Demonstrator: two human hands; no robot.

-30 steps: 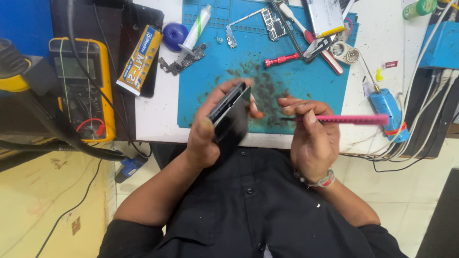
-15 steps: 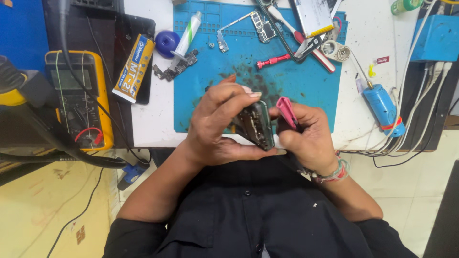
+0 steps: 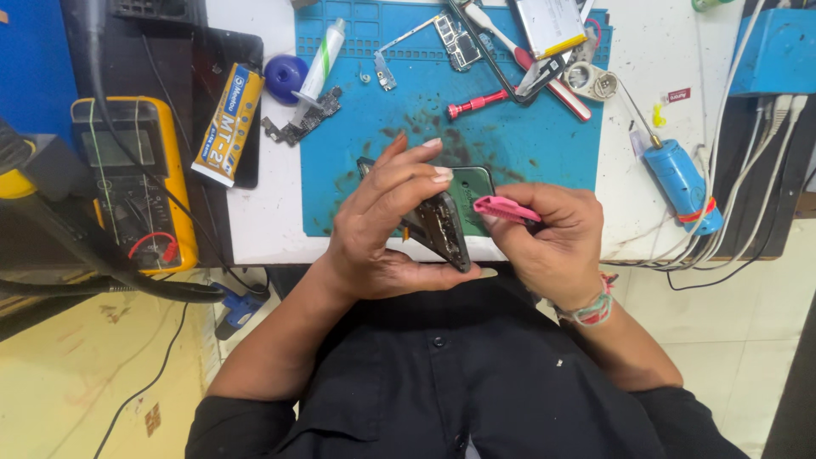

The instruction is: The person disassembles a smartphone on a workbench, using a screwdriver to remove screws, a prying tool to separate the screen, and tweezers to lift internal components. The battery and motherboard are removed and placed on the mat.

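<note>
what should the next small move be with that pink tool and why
Probably ease the pink tool's tip into the seam at the phone's edge. The left hand holds the opened phone tilted on edge above the blue mat, and the right hand has the tool pointed at it, close to the exposed side. Whether the tip touches is unclear.

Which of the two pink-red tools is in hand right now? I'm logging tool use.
The pink tool in the right hand, beside the opened phone the left hand holds. The red screwdriver lies untouched on the blue mat.
</note>
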